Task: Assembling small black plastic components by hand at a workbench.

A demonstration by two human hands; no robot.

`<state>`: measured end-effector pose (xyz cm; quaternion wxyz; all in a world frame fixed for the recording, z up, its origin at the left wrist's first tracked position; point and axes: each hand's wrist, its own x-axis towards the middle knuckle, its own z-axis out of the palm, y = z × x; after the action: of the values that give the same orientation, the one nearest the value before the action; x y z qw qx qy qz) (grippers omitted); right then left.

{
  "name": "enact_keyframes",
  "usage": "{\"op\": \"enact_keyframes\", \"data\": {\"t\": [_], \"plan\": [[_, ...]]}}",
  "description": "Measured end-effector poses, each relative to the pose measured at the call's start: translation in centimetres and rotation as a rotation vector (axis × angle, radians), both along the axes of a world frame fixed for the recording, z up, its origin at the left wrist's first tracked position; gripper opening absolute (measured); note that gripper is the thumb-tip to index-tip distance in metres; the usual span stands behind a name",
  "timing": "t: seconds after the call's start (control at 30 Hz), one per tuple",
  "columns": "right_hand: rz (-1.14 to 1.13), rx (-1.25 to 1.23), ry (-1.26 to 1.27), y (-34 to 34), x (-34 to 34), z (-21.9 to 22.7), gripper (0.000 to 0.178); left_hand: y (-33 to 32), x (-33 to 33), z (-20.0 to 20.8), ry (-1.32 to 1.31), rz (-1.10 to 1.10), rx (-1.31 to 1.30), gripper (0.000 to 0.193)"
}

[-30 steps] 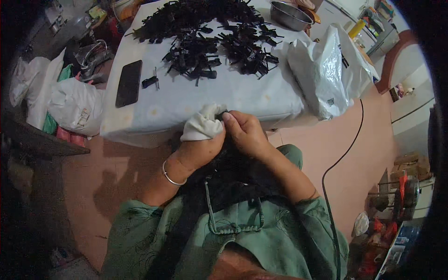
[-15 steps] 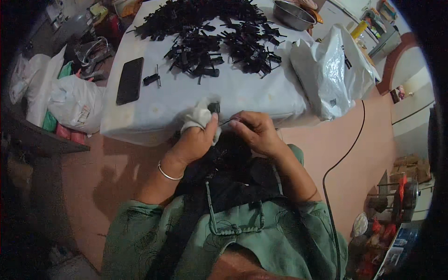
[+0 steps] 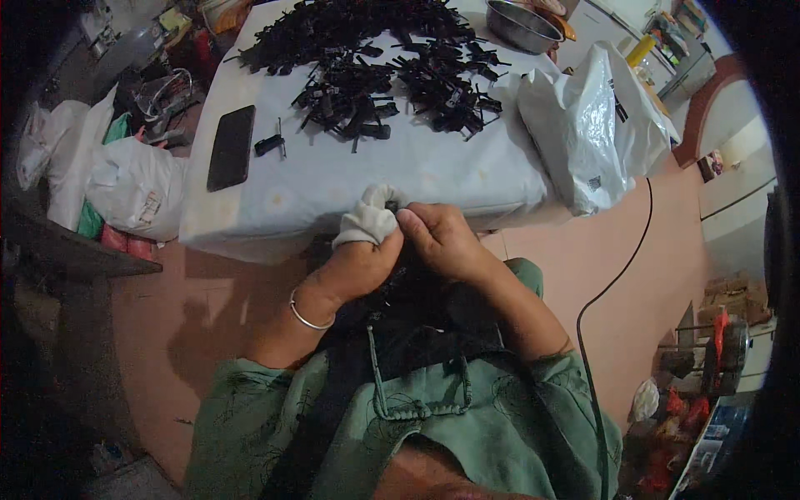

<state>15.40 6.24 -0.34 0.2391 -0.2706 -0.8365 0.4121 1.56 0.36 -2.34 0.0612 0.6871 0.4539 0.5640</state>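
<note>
Between the hands (image 3: 400,242) sits a soft white cloth (image 3: 369,218), matt and creased; beyond them the bench (image 3: 350,179) wears smooth pale fabric under matt black plastic pieces (image 3: 367,75). Farther off, a glossy black phone (image 3: 231,147); a shiny metal bowl (image 3: 521,25); a crinkled white plastic bag (image 3: 583,125).

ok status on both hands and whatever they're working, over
Left hand wrapped in white cloth, right hand pressed against it at the table edge. Small dark part between fingertips, mostly hidden. Pile of black parts and phone lie apart, nothing in the way.
</note>
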Motion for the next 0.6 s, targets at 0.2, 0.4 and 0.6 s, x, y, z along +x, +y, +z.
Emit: {"op": "enact_keyframes", "data": {"t": [0.2, 0.4, 0.6], "plan": [[0.094, -0.451, 0.074, 1.7, 0.1, 0.1, 0.031, -1.0, -0.8, 1.9, -0.048, -0.049, -0.611, 0.024], [-0.315, 0.319, -0.198, 7.1, -2.6, -0.1, 0.024, -0.7, -1.3, 0.9, 0.101, -0.122, -0.337, 0.027], [-0.373, 0.457, -0.372, 9.9, -6.7, -1.0, 0.031, -0.8, -1.8, 0.7, -0.137, -0.029, -0.729, 0.023]]}}
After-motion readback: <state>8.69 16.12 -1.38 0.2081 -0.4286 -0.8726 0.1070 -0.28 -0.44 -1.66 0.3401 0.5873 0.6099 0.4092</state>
